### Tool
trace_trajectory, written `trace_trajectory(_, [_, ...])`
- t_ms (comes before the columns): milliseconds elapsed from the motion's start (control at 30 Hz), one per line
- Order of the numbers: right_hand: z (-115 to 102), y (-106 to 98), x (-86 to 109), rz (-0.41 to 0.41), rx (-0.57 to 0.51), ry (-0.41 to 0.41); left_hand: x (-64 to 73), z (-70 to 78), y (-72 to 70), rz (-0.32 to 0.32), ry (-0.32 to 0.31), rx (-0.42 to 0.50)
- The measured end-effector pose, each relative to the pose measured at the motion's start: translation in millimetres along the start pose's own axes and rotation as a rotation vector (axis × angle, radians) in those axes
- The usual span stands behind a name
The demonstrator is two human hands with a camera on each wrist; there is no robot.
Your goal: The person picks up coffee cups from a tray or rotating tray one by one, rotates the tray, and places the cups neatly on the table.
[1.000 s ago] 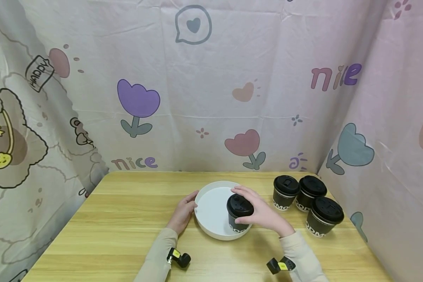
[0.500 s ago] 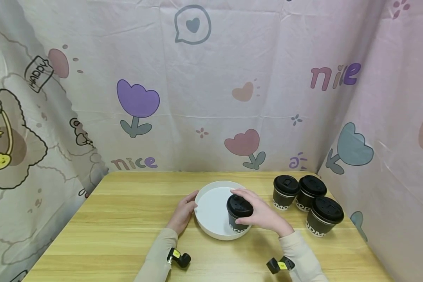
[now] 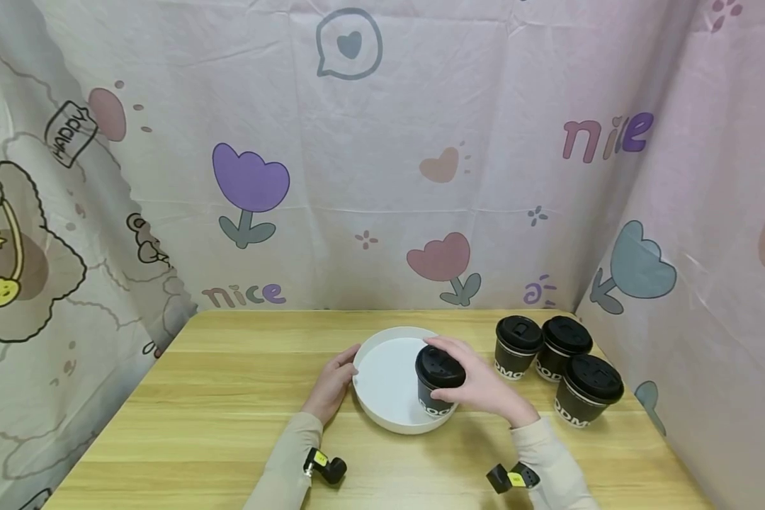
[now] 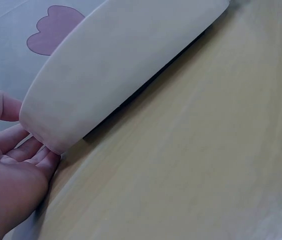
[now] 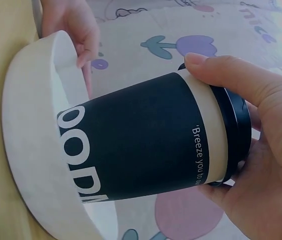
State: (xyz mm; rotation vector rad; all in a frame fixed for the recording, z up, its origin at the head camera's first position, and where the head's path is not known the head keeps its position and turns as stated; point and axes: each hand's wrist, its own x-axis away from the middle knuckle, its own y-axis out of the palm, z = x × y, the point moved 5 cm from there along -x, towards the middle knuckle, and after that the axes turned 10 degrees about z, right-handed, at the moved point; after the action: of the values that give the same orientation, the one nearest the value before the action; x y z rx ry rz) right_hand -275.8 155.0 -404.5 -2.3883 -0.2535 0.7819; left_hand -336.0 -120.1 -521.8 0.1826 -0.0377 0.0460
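Note:
My right hand [image 3: 478,379] grips a black lidded paper coffee cup [image 3: 435,389] near its top, thumb on one side and fingers round the other. In the right wrist view the cup's pale upper band and black lid [image 5: 235,135] lie between thumb and fingers. White letters circle the cup's base, which is partly hidden behind the rim of a round white tray [image 3: 379,386]. The cup stands over the tray's right part, nearly upright. At the tray's left edge my left hand [image 3: 329,386] holds the rim, thumb on top and fingers against the outer wall [image 4: 76,110].
Three more black lidded cups stand grouped at the table's right: one at the back left [image 3: 516,347], one behind [image 3: 561,347] and one nearer [image 3: 588,393]. The wooden table [image 3: 217,404] meets a printed cloth [image 3: 357,269] at its back and sides.
The right hand and the cup have shifted slightly right and up in the head view over the last half second. The left hand and the tray have stayed nearly in place.

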Motion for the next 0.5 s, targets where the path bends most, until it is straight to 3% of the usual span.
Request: trace_trajectory(500, [-3.3,-35.8,8.0,0.129,0.110,-0.058,1.2,1.0,0.4,0.001,0.000,-0.012])
